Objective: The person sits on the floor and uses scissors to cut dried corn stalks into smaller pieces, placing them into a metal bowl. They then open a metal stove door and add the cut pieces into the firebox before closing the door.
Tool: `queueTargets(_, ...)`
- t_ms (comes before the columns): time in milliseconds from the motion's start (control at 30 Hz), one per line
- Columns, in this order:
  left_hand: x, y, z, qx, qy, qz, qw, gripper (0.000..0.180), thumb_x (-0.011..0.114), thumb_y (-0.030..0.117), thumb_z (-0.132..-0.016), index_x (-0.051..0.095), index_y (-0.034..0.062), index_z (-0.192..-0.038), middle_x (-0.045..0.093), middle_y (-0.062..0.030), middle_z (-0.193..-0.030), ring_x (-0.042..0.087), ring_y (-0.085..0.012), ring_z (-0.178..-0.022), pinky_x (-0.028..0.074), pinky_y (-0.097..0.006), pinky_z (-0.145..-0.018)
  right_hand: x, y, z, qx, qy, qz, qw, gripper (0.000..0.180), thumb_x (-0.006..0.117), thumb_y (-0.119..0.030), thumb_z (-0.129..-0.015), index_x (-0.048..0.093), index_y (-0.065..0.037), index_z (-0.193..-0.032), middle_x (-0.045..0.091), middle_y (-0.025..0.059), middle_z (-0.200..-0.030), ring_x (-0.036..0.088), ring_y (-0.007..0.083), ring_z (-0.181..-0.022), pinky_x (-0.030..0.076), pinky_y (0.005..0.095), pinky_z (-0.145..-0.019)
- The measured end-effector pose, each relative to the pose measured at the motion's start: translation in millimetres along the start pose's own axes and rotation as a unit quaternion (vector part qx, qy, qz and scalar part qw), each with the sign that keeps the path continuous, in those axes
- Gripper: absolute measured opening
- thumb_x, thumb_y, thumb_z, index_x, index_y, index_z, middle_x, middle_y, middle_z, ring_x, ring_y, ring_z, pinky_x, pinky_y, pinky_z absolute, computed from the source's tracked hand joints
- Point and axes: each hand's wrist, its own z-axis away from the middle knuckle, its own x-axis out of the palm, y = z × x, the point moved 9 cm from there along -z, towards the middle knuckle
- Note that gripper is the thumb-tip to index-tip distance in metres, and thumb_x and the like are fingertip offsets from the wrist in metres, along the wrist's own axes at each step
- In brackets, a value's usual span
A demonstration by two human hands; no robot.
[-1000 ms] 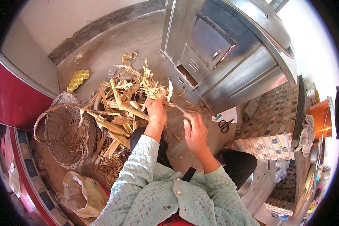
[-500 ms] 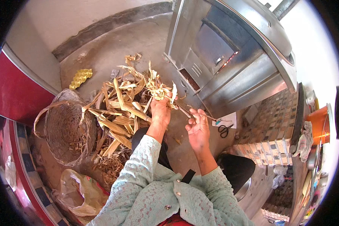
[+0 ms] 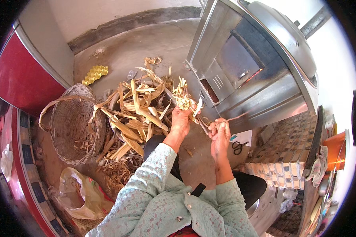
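Observation:
My left hand [image 3: 180, 123] is closed round a bunch of dry corn husks [image 3: 182, 96], whose curled pale ends stick up above the fist. My right hand [image 3: 220, 140], lower and to the right, grips a thin twig [image 3: 239, 117] that pokes out towards the metal stove [image 3: 236, 65]. A stick runs between the two hands; its join with the bunch is partly hidden by the fingers. Left of my left hand lies a heap of dry corn husks and stalks [image 3: 140, 112] on the floor. A thin orange glow shows along the lower edge of the stove's door.
Beside the heap, a wicker basket [image 3: 56, 136] leans with its mouth towards me. Beyond it sits a yellow wavy tray [image 3: 94, 74]. A plastic bag [image 3: 73, 203] is at the lower left. Black-handled scissors [image 3: 238, 148] lie by white paper [image 3: 243, 136], near a brick-patterned counter [image 3: 283, 152].
My right hand has gone from loosely spread fingers to closed on the twig, which now points out to the right. The view has shifted slightly; my left hand keeps the husks.

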Motion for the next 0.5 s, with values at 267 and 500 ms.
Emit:
queueTargets(267, -6.3, -5.9, -4.1, -0.003, -0.002, -0.019, 1.000, 0.017, 0.063, -0.001, -0.081, 0.057, 0.0037, -0.096, 0.062, -0.0035, -0.084, 0.060, -0.0150, -0.071, 0.051, -0.028, -0.062, 8.6, -12.7, -19.5, 0.001, -0.018, 0.179, 0.984, 0.025, 0.042, -0.024, -0.097, 0.057, -0.004, -0.092, 0.053, -0.0007, -0.068, 0.045, 0.0053, -0.059, 0.036, 0.0197, -0.054)
queueTargets(500, 5.4, -3.8, 1.6, 0.015, -0.016, -0.067, 0.998, 0.022, 0.064, -0.003, -0.079, 0.058, 0.0040, -0.099, 0.062, -0.0007, -0.088, 0.058, -0.0094, -0.075, 0.047, -0.024, -0.067, -0.9, 11.6, -18.4, 0.025, -0.061, 0.278, 0.958, 0.019, 0.047, -0.016, -0.095, 0.061, -0.003, -0.096, 0.050, -0.0003, -0.068, 0.044, 0.0061, -0.055, 0.037, 0.0218, -0.051)
